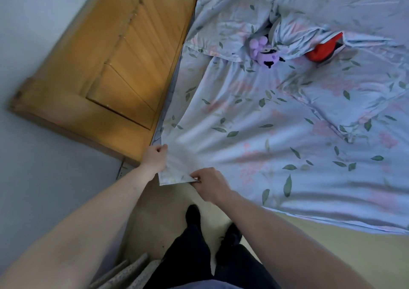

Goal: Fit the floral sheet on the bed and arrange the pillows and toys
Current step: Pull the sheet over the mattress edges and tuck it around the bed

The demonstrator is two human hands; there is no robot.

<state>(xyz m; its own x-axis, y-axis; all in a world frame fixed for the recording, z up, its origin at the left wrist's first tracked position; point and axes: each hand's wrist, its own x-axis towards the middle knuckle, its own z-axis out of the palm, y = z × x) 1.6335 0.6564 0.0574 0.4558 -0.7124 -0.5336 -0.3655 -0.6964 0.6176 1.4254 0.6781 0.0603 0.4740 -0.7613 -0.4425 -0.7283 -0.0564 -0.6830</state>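
The pale blue floral sheet (276, 133) lies spread and wrinkled over the bed, its lower edge hanging past the mattress. Its near corner is pinched between both hands: my left hand (155, 157) grips the edge beside the headboard, and my right hand (209, 183) holds the corner tip. A purple plush toy (263, 52) lies on the sheet near the head of the bed. To its right a red toy (324, 48) shows partly under a floral pillow (294, 31). A second floral pillow (223, 27) rests at the upper left.
The wooden headboard (115, 62) stands against the white wall (33, 167) on the left. My legs in dark trousers and shoes (193, 215) stand on the beige floor (321, 249) beside the bed. Grey patterned fabric (130, 271) lies at the bottom edge.
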